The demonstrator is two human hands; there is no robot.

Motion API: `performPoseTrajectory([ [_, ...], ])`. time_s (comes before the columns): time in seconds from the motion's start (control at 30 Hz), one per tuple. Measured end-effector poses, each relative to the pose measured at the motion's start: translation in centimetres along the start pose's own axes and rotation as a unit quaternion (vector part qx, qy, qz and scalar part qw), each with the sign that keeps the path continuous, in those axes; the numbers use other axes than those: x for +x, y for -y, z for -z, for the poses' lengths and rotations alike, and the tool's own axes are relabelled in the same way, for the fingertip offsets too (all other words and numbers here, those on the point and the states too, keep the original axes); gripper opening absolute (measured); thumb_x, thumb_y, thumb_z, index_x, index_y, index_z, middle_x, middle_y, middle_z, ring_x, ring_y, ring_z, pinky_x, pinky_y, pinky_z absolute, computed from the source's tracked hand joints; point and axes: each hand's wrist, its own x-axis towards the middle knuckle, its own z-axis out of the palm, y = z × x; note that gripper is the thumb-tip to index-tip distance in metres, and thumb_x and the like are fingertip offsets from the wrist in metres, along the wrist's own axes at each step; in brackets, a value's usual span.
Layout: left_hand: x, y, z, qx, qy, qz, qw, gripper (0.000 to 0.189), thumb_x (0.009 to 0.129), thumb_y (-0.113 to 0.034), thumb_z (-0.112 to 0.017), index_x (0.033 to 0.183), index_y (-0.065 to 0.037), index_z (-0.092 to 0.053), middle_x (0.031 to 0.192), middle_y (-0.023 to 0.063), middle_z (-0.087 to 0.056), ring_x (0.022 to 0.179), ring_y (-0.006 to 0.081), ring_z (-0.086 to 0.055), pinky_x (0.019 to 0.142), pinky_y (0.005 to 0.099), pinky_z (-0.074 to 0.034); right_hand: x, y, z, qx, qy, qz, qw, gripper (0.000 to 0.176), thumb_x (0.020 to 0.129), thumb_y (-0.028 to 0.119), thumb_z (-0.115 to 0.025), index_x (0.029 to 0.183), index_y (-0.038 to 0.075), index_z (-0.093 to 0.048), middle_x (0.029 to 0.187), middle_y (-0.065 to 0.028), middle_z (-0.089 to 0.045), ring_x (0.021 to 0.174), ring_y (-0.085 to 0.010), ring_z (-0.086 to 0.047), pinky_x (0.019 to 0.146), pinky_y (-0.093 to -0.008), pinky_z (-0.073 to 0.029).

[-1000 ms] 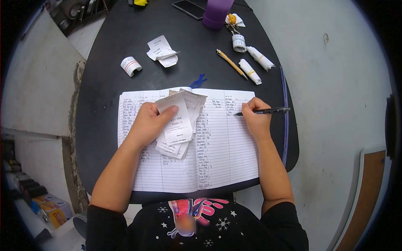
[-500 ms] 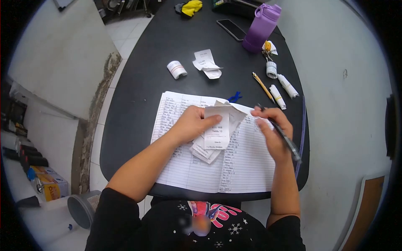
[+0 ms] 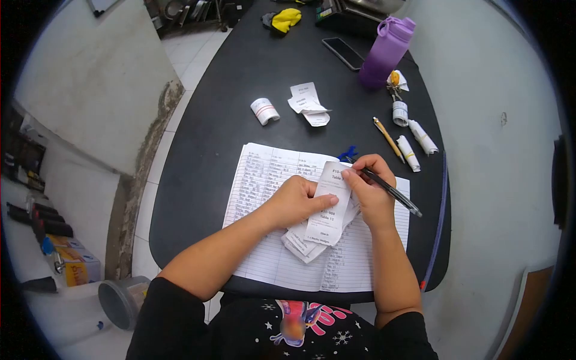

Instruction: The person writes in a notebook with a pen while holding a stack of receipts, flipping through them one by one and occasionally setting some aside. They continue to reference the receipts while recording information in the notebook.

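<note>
An open lined notebook (image 3: 264,258) with handwritten columns lies on the black table. Above its middle, my left hand (image 3: 297,201) grips a bunch of printed paper receipts (image 3: 324,225), thumb on top. My right hand (image 3: 373,195) pinches the upper edge of the top receipt between thumb and finger, and also holds a black pen (image 3: 393,192) that slants down to the right. Several receipts overlap, their lower ends fanned over the page. Part of the notebook is hidden under my hands and the papers.
On the table (image 3: 198,156) are a rolled paper (image 3: 264,111), folded receipts (image 3: 308,105), a wooden pen (image 3: 389,139), banded rolls (image 3: 423,137), keys (image 3: 394,90), a purple bottle (image 3: 387,51), a phone (image 3: 344,53) and a yellow-black cloth (image 3: 284,20). A grey bin (image 3: 123,303) stands lower left.
My right hand has moved left to the receipts and taken hold of the top one, which now extends higher. The view has shifted slightly, so the table items appear lower and further right.
</note>
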Motion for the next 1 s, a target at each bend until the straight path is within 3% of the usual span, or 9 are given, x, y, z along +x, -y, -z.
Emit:
performPoseTrajectory([
  [0.13,0.0,-0.2,0.0,0.023,-0.007,-0.010,1.000,0.028,0.086,-0.024,-0.067,0.088,0.003,-0.071,0.075,0.0102,-0.070,0.064,0.0116,-0.065,0.058,0.0258,-0.051,-0.1,-0.3,0.0,0.022,-0.007,-0.031,0.999,0.017,0.079,0.006,-0.072,0.086,0.005,-0.057,0.075,0.0017,-0.056,0.067,-0.0031,-0.049,0.059,-0.0176,-0.040],
  [0.63,0.1,0.2,0.0,0.001,-0.003,-0.002,1.000,0.029,0.087,-0.027,-0.068,0.089,0.002,-0.072,0.075,0.0093,-0.070,0.065,0.0116,-0.065,0.059,0.0263,-0.051,-0.2,-0.5,-0.2,0.010,-0.014,-0.009,1.000,0.015,0.081,0.004,-0.070,0.087,0.005,-0.057,0.073,0.0028,-0.054,0.064,-0.0019,-0.047,0.057,-0.0168,-0.038],
  [0.73,0.3,0.2,0.2,0.040,0.000,0.013,0.999,0.030,0.088,-0.027,-0.068,0.095,0.002,-0.071,0.081,0.0095,-0.071,0.069,0.0113,-0.066,0.061,0.0245,-0.053,-0.4,-0.5,-0.3,0.027,-0.049,0.016,0.998,0.014,0.081,0.003,-0.070,0.087,0.005,-0.058,0.075,0.0031,-0.054,0.065,-0.0016,-0.046,0.058,-0.0169,-0.038],
  [0.87,0.2,0.3,0.0,0.025,-0.022,-0.017,0.999,0.036,0.089,-0.035,-0.064,0.088,0.001,-0.072,0.071,0.0081,-0.068,0.061,0.0110,-0.062,0.057,0.0268,-0.049,0.1,-0.1,0.7,-0.012,-0.149,0.101,0.984,0.014,0.082,0.002,-0.070,0.088,0.006,-0.058,0.080,0.0041,-0.053,0.068,-0.0020,-0.045,0.060,-0.0167,-0.037],
  [0.97,0.6,0.7,-0.1,0.020,-0.027,-0.032,0.999,0.039,0.090,-0.036,-0.064,0.087,0.002,-0.072,0.070,0.0089,-0.068,0.062,0.0109,-0.062,0.056,0.0267,-0.049,1.2,0.0,1.8,0.071,-0.162,0.081,0.981,0.017,0.082,0.002,-0.070,0.092,0.006,-0.057,0.079,0.0017,-0.056,0.069,-0.0037,-0.049,0.060,-0.0177,-0.040],
  [1.0,0.6,0.8,-0.1,0.029,-0.028,-0.041,0.998,0.039,0.089,-0.036,-0.064,0.088,0.002,-0.072,0.070,0.0091,-0.068,0.062,0.0109,-0.062,0.056,0.0267,-0.049,1.8,0.3,2.1,0.043,-0.149,0.094,0.983,0.017,0.082,0.003,-0.069,0.094,0.005,-0.056,0.079,0.0005,-0.057,0.070,-0.0046,-0.050,0.061,-0.0186,-0.041],
])
